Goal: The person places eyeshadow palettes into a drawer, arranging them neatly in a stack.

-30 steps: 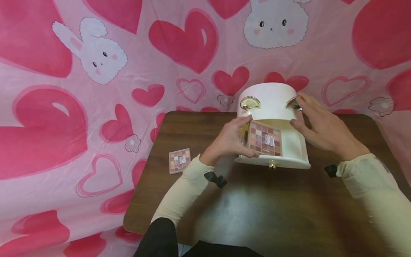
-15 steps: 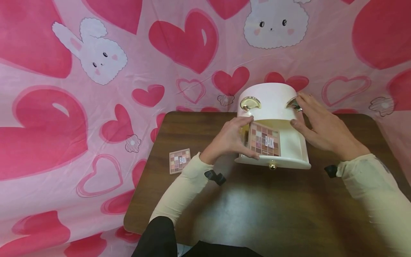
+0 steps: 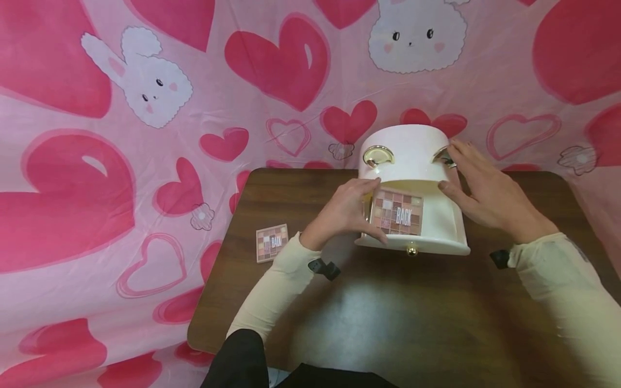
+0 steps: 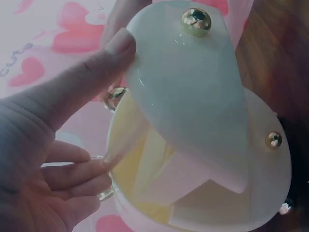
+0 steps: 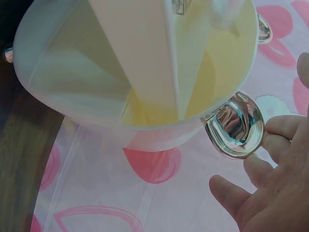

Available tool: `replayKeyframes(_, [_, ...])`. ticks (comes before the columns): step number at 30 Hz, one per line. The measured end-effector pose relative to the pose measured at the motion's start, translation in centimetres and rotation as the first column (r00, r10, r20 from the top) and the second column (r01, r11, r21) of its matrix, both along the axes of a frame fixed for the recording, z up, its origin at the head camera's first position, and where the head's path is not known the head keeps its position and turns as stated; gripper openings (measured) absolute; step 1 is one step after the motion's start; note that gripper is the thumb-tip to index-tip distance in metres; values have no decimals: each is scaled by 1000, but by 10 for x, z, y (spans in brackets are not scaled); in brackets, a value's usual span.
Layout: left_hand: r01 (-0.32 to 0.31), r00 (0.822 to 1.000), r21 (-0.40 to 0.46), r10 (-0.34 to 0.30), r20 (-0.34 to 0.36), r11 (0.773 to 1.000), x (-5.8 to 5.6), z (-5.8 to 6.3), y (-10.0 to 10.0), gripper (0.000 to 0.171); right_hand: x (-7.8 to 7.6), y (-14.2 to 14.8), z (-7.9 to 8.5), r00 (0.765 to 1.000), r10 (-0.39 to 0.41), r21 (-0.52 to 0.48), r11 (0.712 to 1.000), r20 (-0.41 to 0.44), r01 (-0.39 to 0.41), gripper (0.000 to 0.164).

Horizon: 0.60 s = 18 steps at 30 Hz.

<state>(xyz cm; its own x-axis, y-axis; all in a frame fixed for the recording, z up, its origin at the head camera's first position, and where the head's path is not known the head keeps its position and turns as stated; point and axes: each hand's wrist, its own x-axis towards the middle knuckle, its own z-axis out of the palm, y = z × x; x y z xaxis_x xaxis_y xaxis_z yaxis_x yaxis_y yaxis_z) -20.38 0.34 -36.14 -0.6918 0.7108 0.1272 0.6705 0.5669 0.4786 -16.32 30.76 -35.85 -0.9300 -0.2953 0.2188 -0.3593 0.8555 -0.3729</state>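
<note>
A white rounded organizer [image 3: 412,156] stands at the back of the table with its drawer [image 3: 443,246] pulled out. Inside the drawer's left half leans an eyeshadow palette [image 3: 398,215] marked "BACK". My left hand [image 3: 342,213] spreads along the palette's left edge, its thumb at the drawer front's corner and its fingertips by the opening in the left wrist view. My right hand [image 3: 495,191] lies with straight fingers along the organizer's right side, touching a gold handle [image 5: 236,125]. The organizer's back is hidden.
Another palette [image 3: 271,243] lies on the wooden table [image 3: 383,307], left of my left forearm. A gold knob [image 3: 412,250] sticks out from the drawer front. Behind the table hangs a pink cloth [image 3: 301,140] with hearts and bunnies.
The palette in the drawer has shifted slightly left and tipped back, and my left hand has drawn back slightly from it. My right hand stays at the organizer's side.
</note>
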Motion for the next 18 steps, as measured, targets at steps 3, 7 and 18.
replayKeyframes(3, [5, 1000, 25, -5, -3, 1000, 0, -2, 0, 119, 0, 1, 1, 1000, -8, 5, 1000, 3, 8, 77])
replayKeyframes(7, [12, 1000, 39, -12, -8, 999, 1, -3, -2, 118, -1, 1, 0, 1000, -3, -1, 1000, 0, 3, 77])
replayKeyframes(18, [-80, 994, 153, 67, 84, 985, 7, -4, -28, 109, 1, -2, 1, 1000, -5, 9, 1000, 13, 5, 78])
